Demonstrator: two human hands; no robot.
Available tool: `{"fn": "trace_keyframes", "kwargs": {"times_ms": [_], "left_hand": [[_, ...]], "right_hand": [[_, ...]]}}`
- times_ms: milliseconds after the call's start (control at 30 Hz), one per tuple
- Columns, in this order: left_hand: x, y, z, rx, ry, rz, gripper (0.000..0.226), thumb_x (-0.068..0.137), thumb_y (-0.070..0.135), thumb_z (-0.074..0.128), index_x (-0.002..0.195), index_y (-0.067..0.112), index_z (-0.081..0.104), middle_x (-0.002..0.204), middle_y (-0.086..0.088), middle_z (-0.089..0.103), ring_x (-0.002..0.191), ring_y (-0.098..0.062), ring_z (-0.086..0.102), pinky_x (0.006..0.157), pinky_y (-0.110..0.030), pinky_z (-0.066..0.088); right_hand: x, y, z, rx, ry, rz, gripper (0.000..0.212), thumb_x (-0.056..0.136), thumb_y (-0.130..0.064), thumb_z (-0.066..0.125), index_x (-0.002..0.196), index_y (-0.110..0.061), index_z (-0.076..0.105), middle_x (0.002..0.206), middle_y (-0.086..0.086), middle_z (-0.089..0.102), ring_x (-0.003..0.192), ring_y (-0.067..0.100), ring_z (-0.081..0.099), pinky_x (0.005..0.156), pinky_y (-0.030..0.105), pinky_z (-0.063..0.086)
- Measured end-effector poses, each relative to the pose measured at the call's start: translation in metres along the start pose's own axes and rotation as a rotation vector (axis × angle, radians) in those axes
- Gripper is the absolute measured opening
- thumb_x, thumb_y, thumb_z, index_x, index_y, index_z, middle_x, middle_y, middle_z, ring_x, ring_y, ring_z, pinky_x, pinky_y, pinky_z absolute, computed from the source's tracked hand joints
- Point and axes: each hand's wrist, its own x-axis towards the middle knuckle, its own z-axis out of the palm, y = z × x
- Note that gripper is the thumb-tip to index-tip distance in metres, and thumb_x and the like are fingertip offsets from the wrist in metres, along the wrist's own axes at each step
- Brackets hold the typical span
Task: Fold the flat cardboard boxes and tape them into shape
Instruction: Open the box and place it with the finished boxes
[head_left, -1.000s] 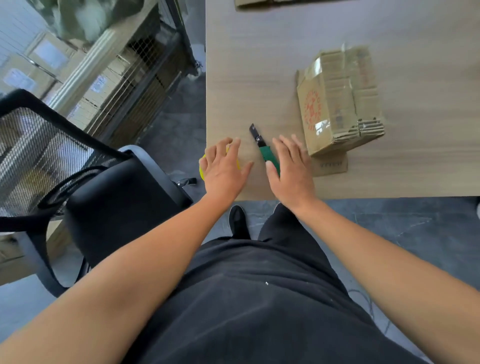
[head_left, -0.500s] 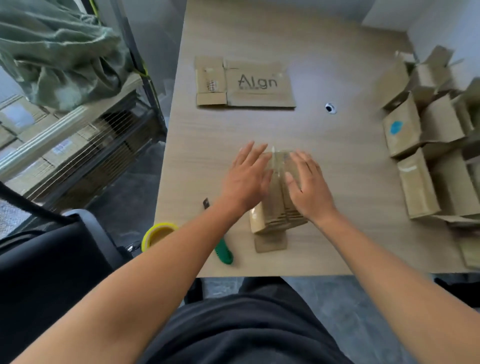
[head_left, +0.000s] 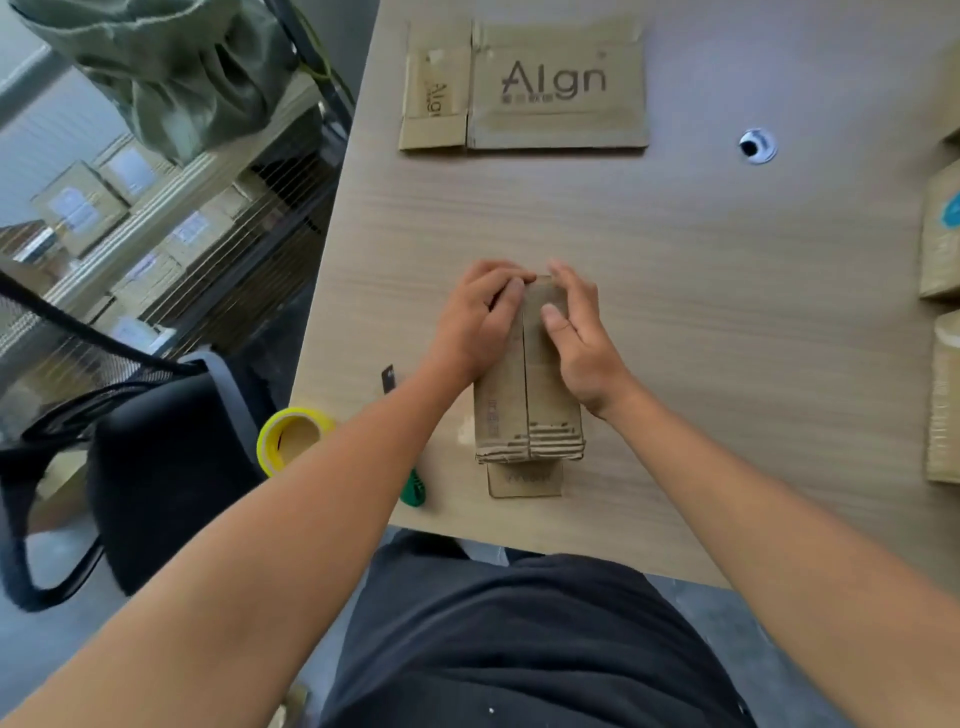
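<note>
cardboard is what both hands are busy with: a half-formed cardboard box lies on its side near the front edge of the wooden table, directly ahead of the person. its two long flaps meet along a seam that runs down the middle of the top face. the left hand and the right hand sit one on each flap, fingers curled over the far end of the box, and the right thumb lies flat on its flap just beside the seam. this grip looks meant to hold the flaps shut and level so the seam does not spring open before tape goes on.

a small cardboard flap sticks out flat on the table from under the near end of the box. the yellow tape roll stands at the table's left edge, near the left forearm, with a green-handled cutter beside it, partly hidden under that arm. both are placed where one hand could reach them while the other keeps pressing.

a flat printed box waits at the far side of the table, well apart. finished boxes gather along the right edge. i judge the next step to be taping the seam.
</note>
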Motion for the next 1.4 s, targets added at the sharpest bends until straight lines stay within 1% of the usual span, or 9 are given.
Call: {"fn": "trace_keyframes", "kwargs": {"times_ms": [200,333,433,500,667,900,1100,1267,1400], "left_hand": [[-0.003,-0.002,0.007,-0.625,0.034,-0.474,0.031,0.099,0.043,0.051,0.104,0.016,0.066,0.104,-0.009,0.070,0.087,-0.020,0.067,0.078,-0.042,0.058],[-0.006,0.015,-0.006,-0.319,0.104,-0.496,0.055,0.107,0.051,0.027,0.139,0.016,0.055,0.135,-0.001,0.058,0.121,-0.013,0.056,0.106,-0.036,0.043],[-0.049,0.023,-0.018,-0.226,0.360,-0.338,0.051,0.106,0.045,0.032,0.146,0.017,0.047,0.141,0.009,0.051,0.123,0.015,0.044,0.107,-0.008,0.029],[-0.091,0.028,-0.004,-0.169,0.294,-0.251,0.053,0.106,0.043,0.034,0.154,0.020,0.036,0.156,0.006,0.039,0.134,0.018,0.033,0.106,-0.001,0.024],[-0.128,0.025,0.036,-0.373,0.207,-0.353,0.058,0.109,0.029,0.036,0.161,0.020,0.014,0.168,0.006,0.017,0.152,-0.004,0.018,0.126,-0.035,0.018],[-0.113,-0.005,0.046,-0.840,0.164,-0.622,0.063,0.102,0.062,0.036,0.151,0.024,0.044,0.147,-0.004,0.056,0.136,-0.025,0.053,0.115,-0.053,0.039],[-0.113,-0.001,0.056,-0.956,0.285,-0.705,0.059,0.103,0.061,0.034,0.124,0.016,0.067,0.121,-0.013,0.072,0.113,-0.030,0.069,0.084,-0.039,0.059],[-0.106,0.004,0.053,-0.505,0.228,-0.653,0.052,0.108,0.036,0.032,0.157,0.022,0.026,0.155,-0.006,0.043,0.136,-0.021,0.046,0.117,-0.043,0.036],[-0.077,0.022,0.022,0.335,0.303,0.022,0.055,0.098,0.004,0.043,0.153,0.010,0.036,0.156,-0.014,0.034,0.145,-0.027,0.031,0.118,-0.029,0.024]], "right_hand": [[0.006,0.014,0.003,0.483,-0.048,0.261,0.052,0.112,-0.028,0.031,0.161,-0.026,0.016,0.150,-0.020,0.036,0.129,-0.007,0.049,0.117,0.029,0.037],[-0.003,0.006,-0.012,0.412,0.005,0.280,0.050,0.112,-0.032,0.024,0.160,-0.016,0.021,0.165,0.004,0.028,0.150,0.014,0.030,0.126,0.039,0.022],[-0.044,0.008,-0.028,0.145,0.158,0.147,0.057,0.107,-0.040,0.030,0.156,-0.011,0.031,0.162,-0.001,0.031,0.147,0.000,0.027,0.119,0.013,0.017],[-0.080,0.011,-0.021,0.093,0.145,0.100,0.066,0.103,-0.052,0.030,0.159,-0.018,0.025,0.163,-0.009,0.027,0.146,-0.009,0.022,0.113,0.004,0.017],[-0.104,0.018,0.020,0.320,-0.017,0.167,0.069,0.104,-0.042,0.040,0.163,-0.026,0.007,0.162,-0.026,0.022,0.149,-0.006,0.021,0.125,0.030,0.020],[-0.074,0.048,0.016,0.641,-0.168,0.227,0.066,0.105,-0.050,0.023,0.163,-0.022,0.011,0.169,0.002,0.019,0.155,0.018,0.020,0.127,0.051,0.014],[-0.083,0.041,0.027,0.150,0.274,0.014,0.062,0.102,-0.047,0.032,0.148,-0.007,0.044,0.140,0.000,0.054,0.130,0.007,0.048,0.110,0.022,0.038],[-0.092,0.040,0.007,-0.145,0.645,-0.165,0.046,0.104,-0.027,0.040,0.131,0.008,0.053,0.121,0.022,0.056,0.113,0.028,0.055,0.098,0.044,0.049],[-0.123,0.022,0.010,0.032,0.754,0.093,0.065,0.100,-0.042,0.039,0.141,0.007,0.041,0.137,0.021,0.045,0.130,0.028,0.044,0.112,0.045,0.037]]}}
